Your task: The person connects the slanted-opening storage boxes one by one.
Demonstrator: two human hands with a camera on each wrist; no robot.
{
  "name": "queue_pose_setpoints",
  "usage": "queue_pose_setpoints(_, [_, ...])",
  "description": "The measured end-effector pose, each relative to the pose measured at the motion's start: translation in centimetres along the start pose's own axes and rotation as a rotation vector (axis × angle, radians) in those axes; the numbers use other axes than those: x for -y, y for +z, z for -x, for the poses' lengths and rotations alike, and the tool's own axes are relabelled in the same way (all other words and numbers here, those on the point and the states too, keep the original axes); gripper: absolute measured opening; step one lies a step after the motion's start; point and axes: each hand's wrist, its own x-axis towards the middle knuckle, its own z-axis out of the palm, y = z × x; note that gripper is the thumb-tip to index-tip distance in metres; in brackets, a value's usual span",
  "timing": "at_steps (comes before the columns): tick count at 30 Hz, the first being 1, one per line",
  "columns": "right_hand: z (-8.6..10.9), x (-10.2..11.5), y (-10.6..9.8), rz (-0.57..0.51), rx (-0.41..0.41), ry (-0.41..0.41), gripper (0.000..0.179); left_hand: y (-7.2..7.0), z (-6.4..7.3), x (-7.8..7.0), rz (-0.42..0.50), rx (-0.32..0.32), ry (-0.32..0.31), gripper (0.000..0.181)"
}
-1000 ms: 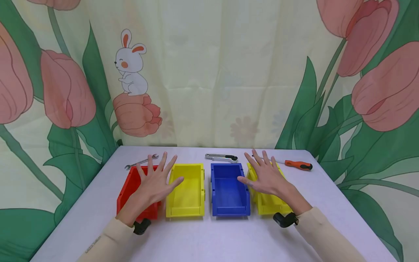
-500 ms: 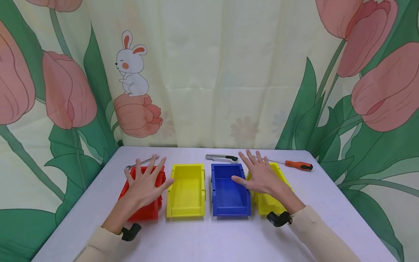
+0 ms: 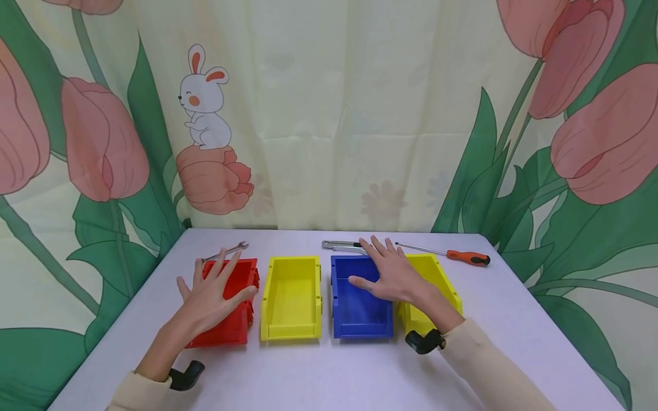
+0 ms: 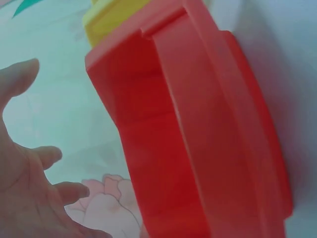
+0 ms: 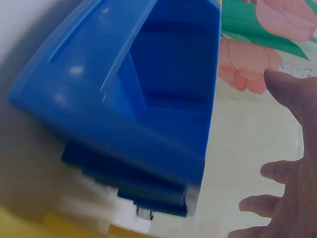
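My left hand [image 3: 208,302] hovers over the red bin [image 3: 239,319] with its fingers spread and holds nothing. In the left wrist view that bin's inside is bare, and the fingers stand apart from its rim. My right hand [image 3: 393,277], fingers also spread, hangs above the blue bin [image 3: 362,329] and overlaps its right side and the yellow bin [image 3: 444,282] at the right. The blue bin's interior shows in the right wrist view. Between the hands sits another yellow bin [image 3: 291,299].
Behind the bins lie a wrench [image 3: 241,246] at the left, a silver and black cutter-like tool [image 3: 336,245] partly covered by the right fingers, and a screwdriver [image 3: 468,258] with an orange and black handle. A tulip-printed curtain [image 3: 319,114] hangs behind the white table [image 3: 319,377].
The left hand has moved left and slightly toward the person. The right hand has shifted left from the right yellow bin toward the blue bin. The bins and tools have stayed in place.
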Motion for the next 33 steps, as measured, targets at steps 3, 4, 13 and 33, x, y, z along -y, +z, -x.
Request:
queue_pose_setpoints(3, [-0.2,0.7,0.1,-0.031,0.001,0.001,0.1,0.1,0.3,0.7,0.025,0.007,-0.006,0.109])
queue_pose_setpoints(4, [-0.2,0.9,0.1,-0.048,0.002,0.003,0.099,0.1,0.5,0.8,0.031,0.007,-0.008,0.11])
queue_pose_setpoints(13, [-1.2,3.6,0.1,-0.185,0.01,-0.008,0.096,0.1,1.7,2.1,0.063,0.034,-0.066,0.118])
queue_pose_setpoints(33, [-2.7,8.8,1.5,-0.566,-0.039,0.035,0.066,1.8,3.3,5.0,0.277,0.043,-0.091,0.136])
